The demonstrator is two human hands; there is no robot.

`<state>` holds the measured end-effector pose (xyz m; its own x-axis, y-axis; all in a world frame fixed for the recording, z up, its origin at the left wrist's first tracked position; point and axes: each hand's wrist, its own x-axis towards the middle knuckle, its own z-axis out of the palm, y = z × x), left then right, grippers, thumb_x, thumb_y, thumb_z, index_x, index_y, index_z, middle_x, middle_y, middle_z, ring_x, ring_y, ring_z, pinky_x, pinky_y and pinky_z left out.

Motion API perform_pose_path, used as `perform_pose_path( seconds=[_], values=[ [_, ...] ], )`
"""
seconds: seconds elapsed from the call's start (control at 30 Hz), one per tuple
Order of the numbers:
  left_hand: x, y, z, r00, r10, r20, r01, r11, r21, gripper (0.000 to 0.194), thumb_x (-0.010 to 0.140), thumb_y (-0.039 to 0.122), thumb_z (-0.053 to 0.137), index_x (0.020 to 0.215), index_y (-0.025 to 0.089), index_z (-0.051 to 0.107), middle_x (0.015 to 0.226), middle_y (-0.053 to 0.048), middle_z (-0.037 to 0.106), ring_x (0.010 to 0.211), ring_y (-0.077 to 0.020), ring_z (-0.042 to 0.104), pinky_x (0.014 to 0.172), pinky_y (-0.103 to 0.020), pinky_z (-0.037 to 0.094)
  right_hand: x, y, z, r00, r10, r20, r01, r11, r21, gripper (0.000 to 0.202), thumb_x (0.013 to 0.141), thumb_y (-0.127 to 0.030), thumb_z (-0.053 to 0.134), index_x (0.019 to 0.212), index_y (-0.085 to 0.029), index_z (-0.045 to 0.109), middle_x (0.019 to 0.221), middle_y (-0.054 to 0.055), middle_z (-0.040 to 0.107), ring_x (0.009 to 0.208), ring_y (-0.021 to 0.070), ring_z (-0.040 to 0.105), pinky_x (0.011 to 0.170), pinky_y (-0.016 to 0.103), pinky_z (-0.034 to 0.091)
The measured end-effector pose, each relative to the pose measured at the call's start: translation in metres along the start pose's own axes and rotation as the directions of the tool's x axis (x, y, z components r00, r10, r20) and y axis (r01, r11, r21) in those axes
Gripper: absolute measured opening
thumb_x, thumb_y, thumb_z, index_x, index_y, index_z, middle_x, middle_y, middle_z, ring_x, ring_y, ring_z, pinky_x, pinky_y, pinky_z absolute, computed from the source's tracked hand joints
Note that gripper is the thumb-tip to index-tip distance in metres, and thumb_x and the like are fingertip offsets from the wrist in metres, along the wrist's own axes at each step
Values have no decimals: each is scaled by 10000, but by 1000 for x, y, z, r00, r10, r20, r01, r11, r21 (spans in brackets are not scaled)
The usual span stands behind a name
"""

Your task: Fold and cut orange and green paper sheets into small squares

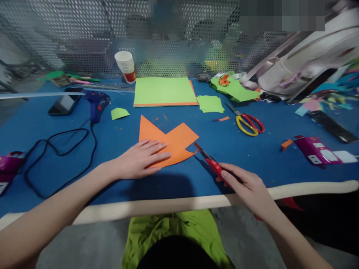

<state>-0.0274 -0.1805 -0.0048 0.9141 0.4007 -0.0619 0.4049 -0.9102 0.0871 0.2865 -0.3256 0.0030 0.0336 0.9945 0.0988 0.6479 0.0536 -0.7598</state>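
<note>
I am observing a person working at the blue table (117, 138), near edge, middle. The orange sheet (181, 138) is lying flat there, showing a wide notch at its far edge and a smaller one at its right. The left hand (147, 155) is pressing on the sheet's left part, palm down, fingers slightly spread, gripping nothing. The right hand (246, 183) is clamping around the red cutter (215, 168), whose blade is pointing far and left at the sheet's right corner; whether it is touching, I cannot tell.

Containers: paper cups (125, 63) are standing upright at the far side, left of the middle, nesting one inside another, the top mouth facing up. Farther left, a green-topped tub (58, 78) is sitting blurred; I cannot make out its contents.

Right of the cups, a green stack (162, 89) is resting over orange paper, with small green squares (211, 104) lying just beside it. Scissors (248, 123) are lying to the right, blades pointing far. On the left, the glue gun (96, 104) is standing near the phone (63, 102), its cord (94, 149) looping toward the near edge.
</note>
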Motion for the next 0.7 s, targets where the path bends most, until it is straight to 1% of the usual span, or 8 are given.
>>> perform_pose_path(
  seconds=[0.07, 0.13, 0.2, 0.33, 0.43, 0.53, 0.6, 0.7],
  values=[
    [1, 0, 0, 1000, 13, -24, -12, 999, 32, 461, 1005, 449, 356, 1423, 300, 482, 1526, -79, 434, 1392, -286, 415, 1126, -464, 318, 1, -2, -6, 982, 176, 67, -179, 982, 53, 329, 920, -439, 496, 1052, -203, 683, 708, 30, 742, 656, 187, 692, 608, 291, 559],
    [1, 0, 0, 999, 23, -43, -21, 998, 54, 436, 1009, 437, 347, 1394, 323, 517, 1500, -65, 472, 1370, -291, 440, 1110, -462, 338, 2, -3, -11, 946, 292, 143, -306, 948, 85, 413, 902, -511, 483, 1085, -197, 677, 697, 36, 746, 608, 186, 675, 559, 292, 543],
    [1, 1, 0, 998, 32, -52, -28, 997, 67, 423, 1012, 426, 339, 1374, 338, 539, 1494, -65, 480, 1363, -296, 446, 1102, -470, 345, 3, -4, -14, 909, 361, 207, -389, 915, 112, 477, 883, -567, 479, 1103, -191, 673, 699, 46, 747, 583, 181, 660, 531, 288, 526],
    [0, 2, 2, 998, 27, -58, -24, 998, 64, 414, 1007, 441, 348, 1345, 352, 570, 1493, -81, 478, 1363, -322, 441, 1092, -507, 345, 3, -2, -16, 852, 433, 293, -500, 839, 214, 531, 852, -615, 515, 1129, -184, 658, 715, 56, 744, 584, 174, 662, 537, 292, 523],
    [0, 3, 3, 998, 17, -67, -15, 999, 30, 432, 984, 518, 373, 1319, 358, 594, 1488, -80, 483, 1355, -344, 448, 1093, -527, 340, 3, 0, -16, 834, 436, 337, -538, 777, 326, 561, 804, -612, 601, 1156, -176, 629, 725, 58, 734, 527, 167, 644, 486, 299, 508],
    [0, 3, 5, 997, 11, -75, -10, 1000, 20, 439, 981, 531, 362, 1298, 357, 612, 1482, -75, 492, 1351, -346, 453, 1094, -524, 344, 1, 1, -15, 843, 426, 328, -530, 762, 372, 561, 768, -585, 666, 1140, -167, 621, 726, 63, 730, 522, 168, 642, 459, 295, 498],
    [0, 2, 6, 996, 8, -88, -7, 1000, 14, 427, 989, 509, 351, 1289, 362, 617, 1482, -62, 494, 1352, -331, 454, 1106, -513, 335, 0, 3, -15, 861, 423, 283, -506, 768, 392, 522, 782, -574, 661, 1105, -166, 626, 707, 60, 724, 527, 166, 643, 479, 302, 517],
    [-1, 1, 7, 996, 7, -93, -6, 1000, 10, 423, 994, 496, 339, 1278, 364, 625, 1473, -55, 505, 1343, -317, 464, 1113, -504, 331, -4, 8, -16, 897, 406, 175, -441, 789, 428, 468, 806, -556, 648, 1072, -172, 619, 686, 45, 709, 538, 166, 647, 502, 304, 540]
  ],
)
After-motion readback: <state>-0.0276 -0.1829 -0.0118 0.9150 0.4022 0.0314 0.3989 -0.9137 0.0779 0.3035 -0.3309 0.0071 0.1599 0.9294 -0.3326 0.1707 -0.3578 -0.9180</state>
